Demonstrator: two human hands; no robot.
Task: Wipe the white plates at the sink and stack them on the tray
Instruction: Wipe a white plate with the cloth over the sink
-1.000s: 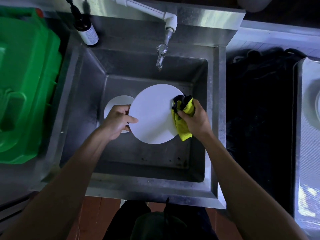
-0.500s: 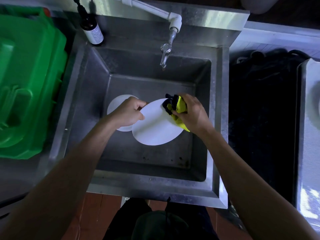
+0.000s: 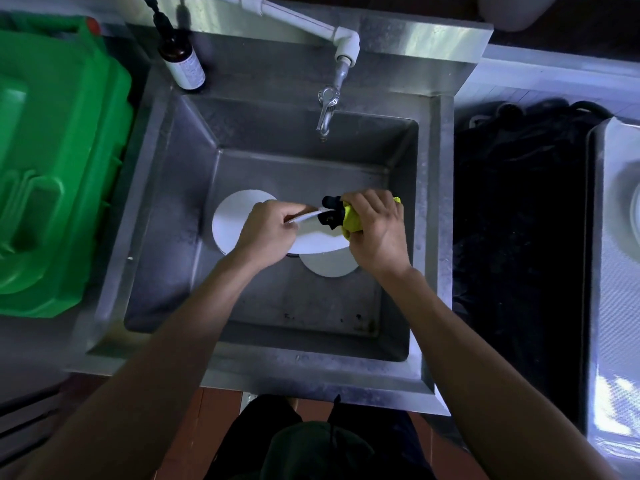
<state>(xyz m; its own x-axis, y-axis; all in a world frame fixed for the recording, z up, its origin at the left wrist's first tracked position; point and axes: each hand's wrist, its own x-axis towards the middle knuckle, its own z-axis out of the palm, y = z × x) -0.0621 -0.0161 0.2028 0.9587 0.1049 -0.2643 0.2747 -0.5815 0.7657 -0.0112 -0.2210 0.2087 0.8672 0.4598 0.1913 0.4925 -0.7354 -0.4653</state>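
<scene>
Plate (image 3: 317, 239) tilted, long axis left-right; left hand (image 3: 268, 233) fingers pinch rim; right hand (image 3: 375, 226) grips cloth (image 3: 349, 220).

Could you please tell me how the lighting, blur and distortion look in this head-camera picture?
Head view: dim overall with a bluish cast; glare on the sink back ledge; the dark mat loses all detail; the plate edge between the left hand and the cloth is motion-blurred; wide-angle bending curves the sink's edges and the green bin.

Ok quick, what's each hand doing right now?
Left hand: grips the white plate by its edge.
Right hand: holds the yellow cloth against the plate.
</scene>
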